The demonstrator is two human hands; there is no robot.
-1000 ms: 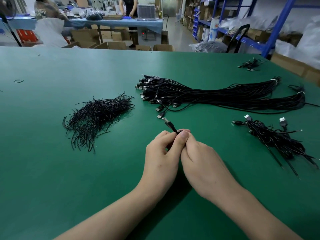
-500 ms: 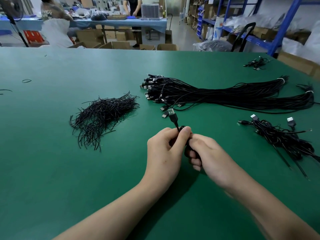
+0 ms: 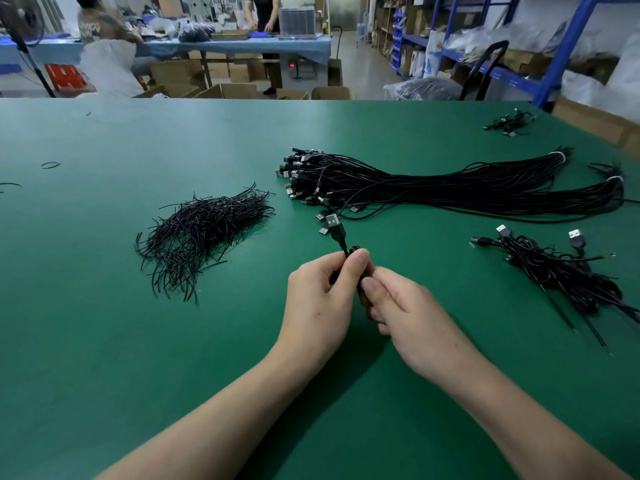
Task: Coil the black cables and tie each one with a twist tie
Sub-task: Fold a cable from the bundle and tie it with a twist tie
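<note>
Both hands meet over the green table (image 3: 104, 341) near its middle. My left hand (image 3: 322, 303) grips a coiled black cable (image 3: 337, 233), whose USB plug sticks up past the thumb. My right hand (image 3: 401, 313) pinches the same coil from the right, fingers curled round it; most of the coil is hidden between the hands. A loose heap of black twist ties (image 3: 204, 233) lies to the left. A long bundle of uncoiled black cables (image 3: 450, 188) stretches across the far right. A pile of coiled, tied cables (image 3: 561, 275) lies at the right.
A few more cables (image 3: 509, 121) lie near the far right corner. A rubber band (image 3: 50, 164) lies at the far left. Beyond the table are cardboard boxes, blue shelving (image 3: 568, 39), another worktable and people.
The USB plug has risen and now points more upright. My right hand has shifted lower and turned, its fingers curling under the coil. The left hand keeps its grip.
</note>
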